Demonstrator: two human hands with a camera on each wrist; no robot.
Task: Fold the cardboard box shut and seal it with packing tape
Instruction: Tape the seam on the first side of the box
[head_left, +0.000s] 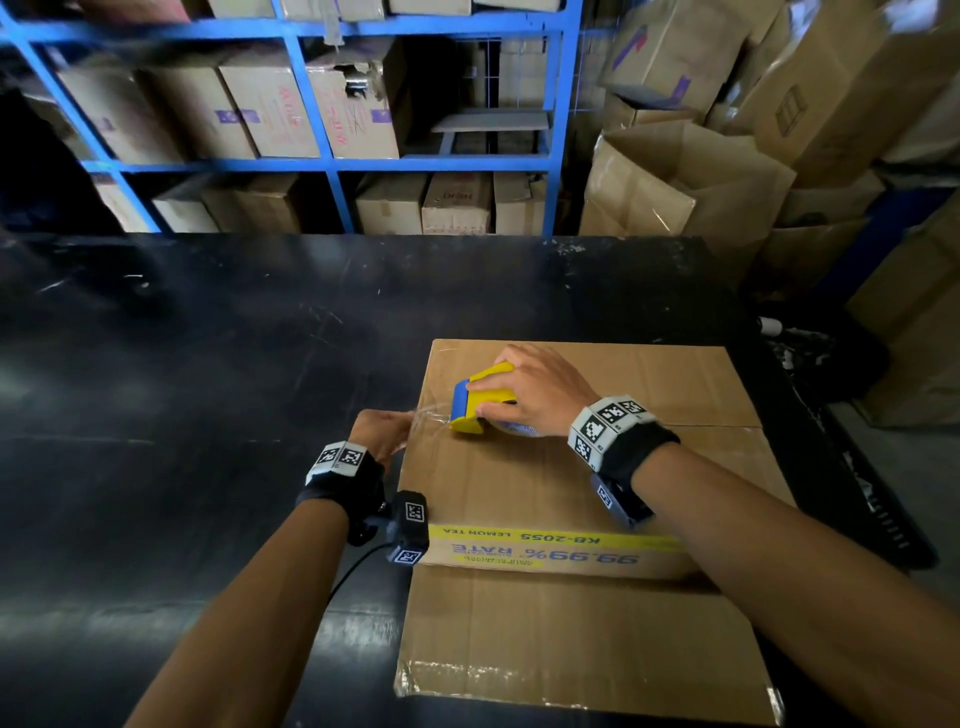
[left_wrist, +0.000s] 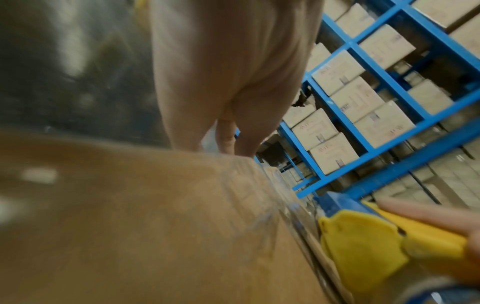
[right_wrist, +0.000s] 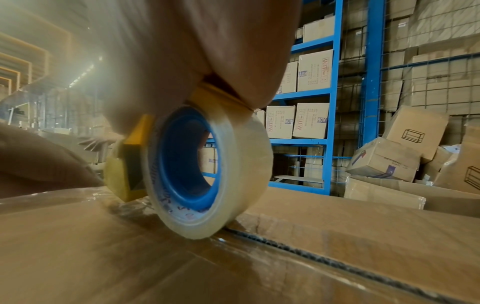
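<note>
A flat brown cardboard box (head_left: 582, 499) lies on a black desk (head_left: 208, 364), filling the lower right of the head view. Its top flaps are folded down and meet along a centre seam (right_wrist: 337, 265) that runs left to right across the box.

The right hand (head_left: 535, 395), in the middle of the frame, is curled over a yellow and blue handheld tape dispenser (head_left: 475, 397), gripping it. The dispenser carries a roll of clear packing tape with a blue core (right_wrist: 205, 170), and the roll rests on the seam near the box's left end.

The left hand (head_left: 382, 434) sits at the box's left edge, just left of the dispenser. Its fingers pinch the free end of a short clear tape strip (head_left: 431, 413) stretched between that edge and the dispenser.

Judging from this, the folding is done and the sealing has only begun. The tape is being anchored at the left edge, while the seam to the right of the roll looks bare and open as a dark line in the right wrist view. Left to do: run tape along the whole seam, cut it and press it flat.

Behind the desk, across the top of the frame, blue metal shelving (head_left: 311, 161) holds many brown cartons, and more loose boxes (head_left: 691, 182) are heaped at upper right.
</note>
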